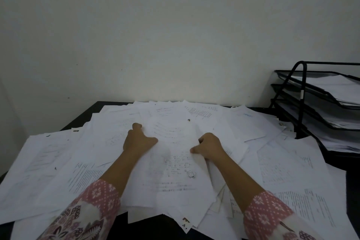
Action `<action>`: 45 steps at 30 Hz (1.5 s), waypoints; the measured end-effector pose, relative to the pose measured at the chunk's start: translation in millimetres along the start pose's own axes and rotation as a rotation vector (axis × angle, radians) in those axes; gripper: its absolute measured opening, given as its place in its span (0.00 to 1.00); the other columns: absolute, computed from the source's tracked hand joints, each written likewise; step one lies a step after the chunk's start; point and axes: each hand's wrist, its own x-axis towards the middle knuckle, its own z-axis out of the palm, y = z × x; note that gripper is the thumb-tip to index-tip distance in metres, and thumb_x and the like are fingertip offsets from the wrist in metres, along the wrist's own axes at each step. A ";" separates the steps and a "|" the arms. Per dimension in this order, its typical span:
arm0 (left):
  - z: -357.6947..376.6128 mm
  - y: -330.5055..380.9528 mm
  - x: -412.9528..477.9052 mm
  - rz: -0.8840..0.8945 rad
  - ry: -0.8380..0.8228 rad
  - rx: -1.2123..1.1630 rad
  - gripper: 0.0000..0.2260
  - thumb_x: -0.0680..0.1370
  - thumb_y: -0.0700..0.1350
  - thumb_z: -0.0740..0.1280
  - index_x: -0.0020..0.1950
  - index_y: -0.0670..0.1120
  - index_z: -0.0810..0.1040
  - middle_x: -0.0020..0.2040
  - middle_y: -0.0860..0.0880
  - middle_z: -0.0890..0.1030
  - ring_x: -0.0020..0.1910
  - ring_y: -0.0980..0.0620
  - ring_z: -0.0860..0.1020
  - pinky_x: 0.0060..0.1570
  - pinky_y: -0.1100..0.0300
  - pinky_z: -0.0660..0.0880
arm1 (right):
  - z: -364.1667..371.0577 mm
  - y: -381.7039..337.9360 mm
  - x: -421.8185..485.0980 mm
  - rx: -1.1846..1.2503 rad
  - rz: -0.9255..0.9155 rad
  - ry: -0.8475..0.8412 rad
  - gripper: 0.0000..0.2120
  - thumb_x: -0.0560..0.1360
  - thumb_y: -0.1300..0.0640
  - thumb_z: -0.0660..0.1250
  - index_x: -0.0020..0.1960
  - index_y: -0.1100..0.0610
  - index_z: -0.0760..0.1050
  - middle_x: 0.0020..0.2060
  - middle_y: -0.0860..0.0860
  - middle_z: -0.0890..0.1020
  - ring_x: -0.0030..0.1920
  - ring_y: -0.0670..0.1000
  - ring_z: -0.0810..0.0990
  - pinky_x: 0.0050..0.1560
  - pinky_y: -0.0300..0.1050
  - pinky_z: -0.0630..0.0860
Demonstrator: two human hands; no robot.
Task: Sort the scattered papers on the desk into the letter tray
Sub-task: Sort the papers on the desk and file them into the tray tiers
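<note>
Many white printed sheets [288, 163] lie scattered and overlapping over a black desk [81, 117]. In the middle, a bundle of sheets [175, 161] is held at both side edges. My left hand [137, 138] grips its left edge, fingers curled under and thumb on top. My right hand [209, 147] grips the right edge the same way. A black wire letter tray [303, 93] with three tiers stands at the far right; each tier holds white paper.
A plain white wall rises behind the desk. The desk's back-left corner and a strip of the front edge [155, 226] show bare black. Loose sheets reach up against the foot of the tray.
</note>
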 end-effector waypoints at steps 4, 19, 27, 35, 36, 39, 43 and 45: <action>2.8 10.3 3.7 -0.054 -0.034 -0.258 0.32 0.72 0.41 0.73 0.71 0.41 0.60 0.64 0.40 0.72 0.60 0.43 0.72 0.51 0.58 0.70 | -24.5 15.9 8.0 0.212 -0.006 0.156 0.17 0.70 0.60 0.72 0.31 0.59 0.64 0.31 0.54 0.66 0.32 0.50 0.65 0.36 0.41 0.61; 41.5 35.9 20.0 0.083 0.083 -0.230 0.12 0.78 0.44 0.64 0.60 0.43 0.75 0.54 0.46 0.76 0.52 0.49 0.75 0.50 0.58 0.71 | -74.5 60.9 5.5 0.276 0.066 0.065 0.22 0.68 0.60 0.76 0.56 0.62 0.70 0.53 0.55 0.77 0.52 0.54 0.74 0.50 0.45 0.73; 35.3 18.8 33.7 -0.034 0.132 0.484 0.29 0.74 0.63 0.63 0.65 0.43 0.65 0.63 0.41 0.70 0.63 0.43 0.68 0.60 0.52 0.66 | -85.3 77.7 22.3 0.241 0.069 0.187 0.27 0.68 0.59 0.75 0.63 0.64 0.70 0.61 0.59 0.75 0.59 0.58 0.74 0.55 0.47 0.72; 38.5 30.8 46.8 -0.136 0.136 0.088 0.35 0.68 0.48 0.77 0.68 0.42 0.62 0.64 0.40 0.69 0.62 0.40 0.70 0.57 0.49 0.71 | -84.3 87.0 31.9 0.292 0.091 0.190 0.25 0.67 0.60 0.76 0.61 0.63 0.72 0.58 0.58 0.78 0.53 0.56 0.76 0.52 0.47 0.75; 38.1 32.4 48.2 -0.148 0.126 0.033 0.35 0.68 0.45 0.77 0.68 0.41 0.61 0.64 0.39 0.67 0.61 0.40 0.71 0.56 0.50 0.72 | -84.8 87.4 32.4 0.287 0.089 0.191 0.26 0.67 0.59 0.76 0.61 0.63 0.72 0.59 0.58 0.78 0.54 0.56 0.76 0.53 0.48 0.75; 35.9 35.3 51.4 -0.165 0.112 -0.064 0.30 0.70 0.38 0.74 0.66 0.38 0.61 0.62 0.38 0.69 0.59 0.40 0.73 0.52 0.53 0.72 | -86.7 88.7 34.5 0.292 0.091 0.200 0.27 0.67 0.59 0.77 0.62 0.63 0.71 0.59 0.57 0.77 0.57 0.57 0.76 0.54 0.49 0.75; 28.3 25.7 57.0 -0.099 0.074 -0.064 0.11 0.74 0.37 0.67 0.54 0.37 0.71 0.49 0.43 0.76 0.53 0.41 0.75 0.45 0.54 0.71 | -91.3 91.3 34.5 0.435 0.086 0.079 0.33 0.60 0.57 0.81 0.61 0.61 0.72 0.56 0.55 0.79 0.56 0.57 0.78 0.55 0.54 0.78; 22.3 21.1 57.1 -0.049 0.084 -0.037 0.02 0.75 0.37 0.63 0.45 0.39 0.73 0.44 0.43 0.77 0.50 0.41 0.75 0.47 0.53 0.72 | -91.9 88.6 30.8 0.480 0.055 -0.010 0.22 0.63 0.64 0.78 0.54 0.60 0.75 0.52 0.56 0.81 0.53 0.58 0.80 0.51 0.56 0.79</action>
